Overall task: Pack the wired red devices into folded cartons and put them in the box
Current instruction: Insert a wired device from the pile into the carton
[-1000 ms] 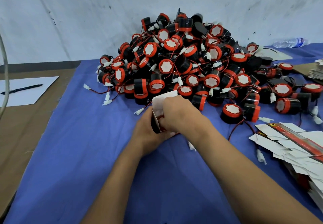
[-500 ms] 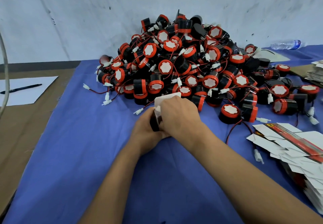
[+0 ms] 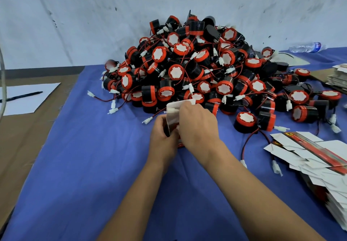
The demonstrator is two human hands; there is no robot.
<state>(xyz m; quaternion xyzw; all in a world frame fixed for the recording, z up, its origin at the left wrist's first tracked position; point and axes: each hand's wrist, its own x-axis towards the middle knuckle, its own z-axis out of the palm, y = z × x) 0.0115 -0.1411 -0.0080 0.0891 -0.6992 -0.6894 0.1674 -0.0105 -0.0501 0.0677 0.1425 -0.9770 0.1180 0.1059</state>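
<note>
A big pile of red-and-black wired devices (image 3: 197, 68) with white connectors lies on the blue cloth (image 3: 84, 165) against the wall. In front of the pile, my left hand (image 3: 162, 135) grips a small carton (image 3: 173, 116) from the left side, its white flap standing up. My right hand (image 3: 197, 126) covers the carton's top and right side, fingers curled at the flap where a white connector sticks out. What is inside the carton is hidden by my hands. A stack of flat unfolded cartons (image 3: 315, 158) lies at the right.
A white sheet (image 3: 28, 99) with a black pen (image 3: 21, 96) lies on the brown board at left. A plastic water bottle (image 3: 306, 47) lies at the back right. More flat card stacks (image 3: 338, 77) sit at the right edge. Loose wires trail by the carton stack.
Both hands stay on the carton and shift only slightly. The right hand has worked a little further over the flap and connector.
</note>
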